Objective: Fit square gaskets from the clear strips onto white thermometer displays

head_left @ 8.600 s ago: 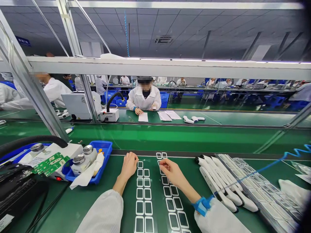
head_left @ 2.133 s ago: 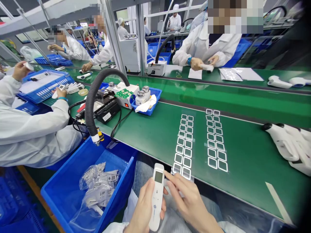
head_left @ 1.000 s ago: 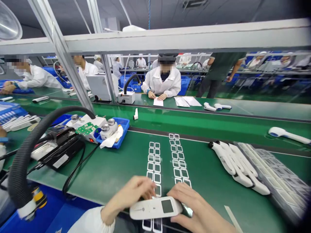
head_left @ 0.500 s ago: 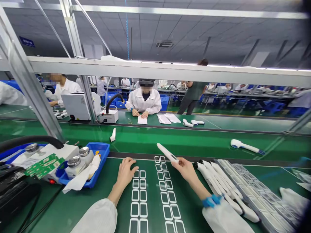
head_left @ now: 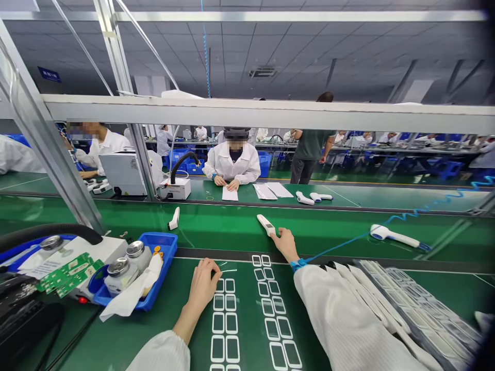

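In the head view my right hand (head_left: 286,244) reaches over the green conveyor belt, its fingers closed on the lower end of a slim white handheld device (head_left: 265,224) with a small dark screen. My left hand (head_left: 204,281) hovers by the top of the left double column of white-rimmed rectangular frames (head_left: 225,321). Its thumb and index finger curl together; thin pale streaks show beside the tips, but what they are is unclear. A second double column of such frames (head_left: 273,305) lies to the right, below my right hand.
Left stands a blue tray (head_left: 157,281) with metal-topped bottles and a white cloth. More white devices (head_left: 381,299) and stacked strips of frames (head_left: 425,304) lie right. On the belt are two white devices (head_left: 175,219) (head_left: 398,237). A co-worker (head_left: 232,162) sits opposite, hands on paper.
My right arm has stretched forward, carrying the white device from the bench edge out over the belt. My left hand has stayed near the left columns, with its index finger and thumb now closer together.
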`<state>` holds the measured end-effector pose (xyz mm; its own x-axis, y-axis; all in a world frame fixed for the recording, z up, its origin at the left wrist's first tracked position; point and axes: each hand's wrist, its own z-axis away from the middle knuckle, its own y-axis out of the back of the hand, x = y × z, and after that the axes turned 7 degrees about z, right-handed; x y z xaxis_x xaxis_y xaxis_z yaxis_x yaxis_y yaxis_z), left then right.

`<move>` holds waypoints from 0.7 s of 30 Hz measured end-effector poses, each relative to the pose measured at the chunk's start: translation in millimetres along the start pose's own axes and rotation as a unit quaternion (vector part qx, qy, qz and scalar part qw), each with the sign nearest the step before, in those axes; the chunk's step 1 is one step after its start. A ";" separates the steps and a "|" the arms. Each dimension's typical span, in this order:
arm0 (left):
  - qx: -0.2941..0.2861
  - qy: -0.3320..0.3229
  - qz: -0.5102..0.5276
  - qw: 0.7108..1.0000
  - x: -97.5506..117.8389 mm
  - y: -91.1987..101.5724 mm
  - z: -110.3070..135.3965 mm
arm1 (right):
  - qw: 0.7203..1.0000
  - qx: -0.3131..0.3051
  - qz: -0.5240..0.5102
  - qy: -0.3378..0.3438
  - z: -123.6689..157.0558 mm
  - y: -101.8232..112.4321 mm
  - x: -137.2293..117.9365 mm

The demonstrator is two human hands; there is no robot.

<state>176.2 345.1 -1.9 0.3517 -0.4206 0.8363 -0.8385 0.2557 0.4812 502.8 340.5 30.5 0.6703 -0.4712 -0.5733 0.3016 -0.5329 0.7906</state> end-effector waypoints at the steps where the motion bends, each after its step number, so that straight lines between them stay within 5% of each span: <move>1: 0.006 0.003 0.016 1.000 0.1 -0.1 0.3 | 1.000 0.002 -0.009 0.009 5.9 2.7 1.9; 7: 0.057 0.037 0.181 0.981 4.7 1.2 3.3 | 0.988 -0.038 -0.096 0.111 66.6 16.8 -7.0; 14: 0.106 0.128 0.402 0.900 23.7 -9.6 20.6 | 0.939 -0.129 -0.163 0.275 161.5 26.3 -56.5; 21: 0.115 0.153 0.489 0.851 38.3 -23.0 33.7 | 0.931 -0.127 -0.109 0.325 187.6 16.5 -81.5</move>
<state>194.9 293.8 10.2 -0.4988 0.1516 0.8534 -0.8394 0.1610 -0.5192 326.0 238.3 50.0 0.8176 0.1970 -0.5410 0.5744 -0.3444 0.7426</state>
